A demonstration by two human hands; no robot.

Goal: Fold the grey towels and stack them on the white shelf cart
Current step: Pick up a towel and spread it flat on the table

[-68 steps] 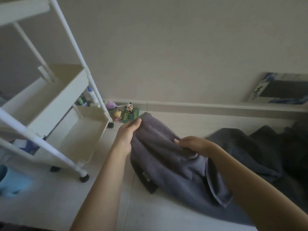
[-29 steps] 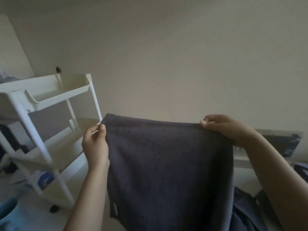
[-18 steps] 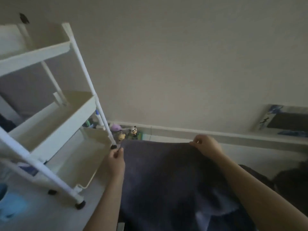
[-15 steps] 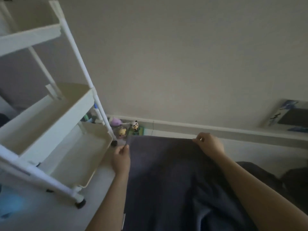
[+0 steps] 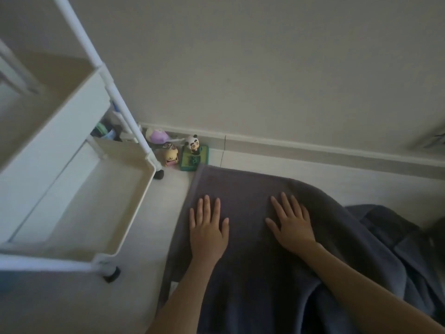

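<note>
Both hands lie flat on a grey towel (image 5: 243, 273) spread over the pale floor (image 5: 134, 307). The left hand (image 5: 208, 229) rests palm down w/ fingers straight and slightly spread, near the towel's left edge; it grips nothing. The right hand (image 5: 291, 224) lies the same way just to its right, fingers splayed, pressing on the cloth where it humps up a little. Bare forearms run back to the near edge of the frame.

The towel's far edge lies straight, almost touching a small green box (image 5: 193, 159) at the wall's skirting; its near-right part sags in soft folds. More grey towels (image 5: 395, 235) lie heaped at right, partly under the spread one; how many, can't tell.

At left stands the white shelf cart (image 5: 125, 191), two tiers in view, both trays bare of towels, black castors on the floor. Behind its far-right leg, by the skirting, sits a cluster of small toys: a panda figure (image 5: 193, 141) atop the green box, a yellow figure (image 5: 171, 156) and a purple one (image 5: 157, 136). A blurred picture frame (image 5: 431, 138) leans at far right.
</note>
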